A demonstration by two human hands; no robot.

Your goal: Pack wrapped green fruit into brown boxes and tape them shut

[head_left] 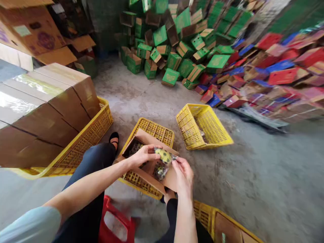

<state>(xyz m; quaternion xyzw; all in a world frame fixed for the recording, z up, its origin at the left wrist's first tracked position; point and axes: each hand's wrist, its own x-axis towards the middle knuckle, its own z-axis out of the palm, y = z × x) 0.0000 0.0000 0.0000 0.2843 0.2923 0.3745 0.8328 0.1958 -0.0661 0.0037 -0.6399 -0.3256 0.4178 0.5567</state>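
My left hand (143,155) grips a small yellow-green wrapped packet (164,155) from the left, fingers curled round it. My right hand (182,173) pinches the packet's clear wrapper end at the right. Both hands hover over an open brown cardboard box (149,167) that rests on an upturned yellow plastic crate (154,130) in front of my knees. Another wrapped packet (160,171) lies inside the box under my hands.
A yellow crate (76,148) at the left carries stacked sealed cartons (43,111). A tilted yellow crate (202,126) lies on the concrete floor ahead. Heaps of green boxes (177,40) and red and blue boxes (273,74) fill the back. A red stool (115,222) is beneath me.
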